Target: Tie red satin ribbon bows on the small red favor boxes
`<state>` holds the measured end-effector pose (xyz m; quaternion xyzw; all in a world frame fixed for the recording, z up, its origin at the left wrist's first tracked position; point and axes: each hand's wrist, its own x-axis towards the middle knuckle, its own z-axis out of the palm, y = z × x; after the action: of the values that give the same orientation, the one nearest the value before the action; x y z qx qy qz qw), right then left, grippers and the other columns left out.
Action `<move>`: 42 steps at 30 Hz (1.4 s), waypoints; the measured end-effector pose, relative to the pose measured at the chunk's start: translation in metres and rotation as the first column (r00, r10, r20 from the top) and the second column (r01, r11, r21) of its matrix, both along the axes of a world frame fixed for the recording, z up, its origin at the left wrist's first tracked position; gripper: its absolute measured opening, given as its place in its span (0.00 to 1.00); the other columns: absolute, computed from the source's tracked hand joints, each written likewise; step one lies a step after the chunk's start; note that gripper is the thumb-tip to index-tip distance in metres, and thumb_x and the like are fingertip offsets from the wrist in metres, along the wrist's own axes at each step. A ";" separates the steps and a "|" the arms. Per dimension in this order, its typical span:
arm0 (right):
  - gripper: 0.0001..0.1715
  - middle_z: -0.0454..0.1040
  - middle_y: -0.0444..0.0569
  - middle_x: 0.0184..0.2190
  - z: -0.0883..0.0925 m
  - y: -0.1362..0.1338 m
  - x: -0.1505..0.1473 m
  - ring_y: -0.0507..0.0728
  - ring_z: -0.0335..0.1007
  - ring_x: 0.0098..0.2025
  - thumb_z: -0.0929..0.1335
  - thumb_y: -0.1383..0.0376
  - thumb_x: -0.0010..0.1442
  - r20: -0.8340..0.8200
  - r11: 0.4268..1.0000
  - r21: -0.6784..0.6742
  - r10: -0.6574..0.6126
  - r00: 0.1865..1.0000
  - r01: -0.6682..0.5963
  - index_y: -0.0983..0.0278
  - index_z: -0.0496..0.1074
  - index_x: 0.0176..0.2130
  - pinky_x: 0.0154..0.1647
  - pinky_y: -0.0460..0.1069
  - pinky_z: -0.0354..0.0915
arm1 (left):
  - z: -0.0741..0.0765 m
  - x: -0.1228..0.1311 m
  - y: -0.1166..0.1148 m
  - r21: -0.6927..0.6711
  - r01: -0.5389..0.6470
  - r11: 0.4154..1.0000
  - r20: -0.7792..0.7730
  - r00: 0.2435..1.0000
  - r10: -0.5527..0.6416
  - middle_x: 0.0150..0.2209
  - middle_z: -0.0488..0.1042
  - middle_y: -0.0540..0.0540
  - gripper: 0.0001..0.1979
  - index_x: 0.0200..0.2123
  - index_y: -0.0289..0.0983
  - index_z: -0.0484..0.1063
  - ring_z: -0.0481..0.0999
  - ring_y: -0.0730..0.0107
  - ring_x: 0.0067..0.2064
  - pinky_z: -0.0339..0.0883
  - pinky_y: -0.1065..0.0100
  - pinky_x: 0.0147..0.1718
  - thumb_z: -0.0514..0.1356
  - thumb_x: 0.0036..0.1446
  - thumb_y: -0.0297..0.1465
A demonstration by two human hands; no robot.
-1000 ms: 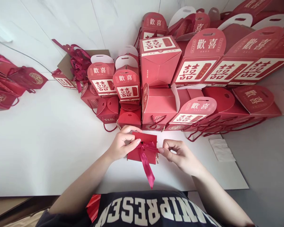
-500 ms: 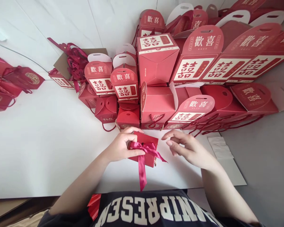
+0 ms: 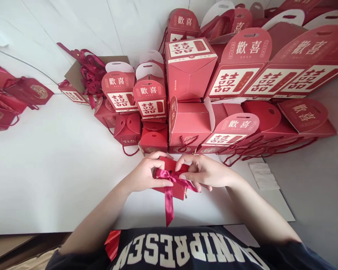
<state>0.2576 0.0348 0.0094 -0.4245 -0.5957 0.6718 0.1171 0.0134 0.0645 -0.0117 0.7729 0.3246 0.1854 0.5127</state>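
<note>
Small red box (image 3: pixel 178 193) on worktop (image 3: pixel 59 180), between left grip (image 3: pixel 146 172) and right grip (image 3: pixel 208 171). Glossy magenta ribbon (image 3: pixel 169 204) bowed on its top; long tail hangs down, just right of the left grip. Left grip pinches bow's left side; right grip narrow at bow's right side, can't tell if pinched. Half a second ago: right grip off the box; left the same.

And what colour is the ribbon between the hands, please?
The ribbon is magenta; the head view shows it best.
</note>
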 end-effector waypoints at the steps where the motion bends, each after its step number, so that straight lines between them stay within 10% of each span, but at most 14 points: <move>1: 0.12 0.73 0.38 0.17 0.000 0.001 0.000 0.47 0.61 0.12 0.67 0.57 0.65 0.006 1.000 0.008 0.005 1.000 -0.005 0.61 0.67 0.45 0.09 0.39 0.59 | 0.000 0.000 0.000 -0.003 0.000 1.000 0.003 1.000 0.000 0.53 0.70 0.43 0.18 0.23 0.36 0.66 0.72 0.58 0.56 0.65 0.61 0.56 0.71 0.48 0.38; 24: 0.17 0.69 0.39 0.20 -0.013 0.010 0.005 0.49 0.71 0.18 0.67 0.53 0.64 -0.133 0.986 -0.063 0.146 0.980 -0.155 0.63 0.66 0.34 0.09 0.37 0.56 | -0.002 -0.003 0.001 0.016 0.031 0.999 -0.001 1.000 -0.031 0.55 0.70 0.42 0.17 0.23 0.35 0.69 0.72 0.57 0.54 0.65 0.60 0.55 0.71 0.48 0.38; 29: 0.17 0.76 0.44 0.25 -0.020 0.008 0.007 0.48 0.71 0.17 0.67 0.53 0.64 -0.200 0.977 -0.134 0.135 0.970 -0.164 0.65 0.68 0.36 0.09 0.38 0.58 | 0.001 -0.011 0.005 0.012 0.081 0.997 0.028 0.996 -0.081 0.55 0.69 0.42 0.16 0.23 0.35 0.68 0.69 0.58 0.57 0.62 0.60 0.56 0.60 0.62 0.35; 36: 0.19 0.73 0.39 0.15 -0.018 0.008 0.006 0.45 0.59 0.09 0.69 0.52 0.64 -0.274 0.994 -0.102 0.014 0.962 -0.044 0.64 0.64 0.32 0.08 0.39 0.55 | 0.007 -0.013 0.003 0.380 -0.040 0.924 -0.014 0.999 0.049 0.34 0.67 0.46 0.14 0.25 0.37 0.74 0.66 0.66 0.37 0.59 0.61 0.42 0.60 0.61 0.36; 42: 0.21 0.76 0.43 0.23 -0.017 0.007 0.000 0.46 0.68 0.15 0.68 0.52 0.64 -0.296 0.998 -0.055 -0.045 0.954 0.029 0.65 0.65 0.30 0.12 0.39 0.58 | 0.009 -0.011 0.004 0.340 0.052 0.939 -0.080 0.996 -0.026 0.24 0.68 0.50 0.17 0.23 0.37 0.65 0.64 0.70 0.30 0.55 0.63 0.36 0.55 0.65 0.35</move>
<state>0.2572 0.0415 -0.0081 -0.3326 -0.5461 0.7404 0.2071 0.0024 0.0682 -0.0031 0.8628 0.2909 0.1998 0.3620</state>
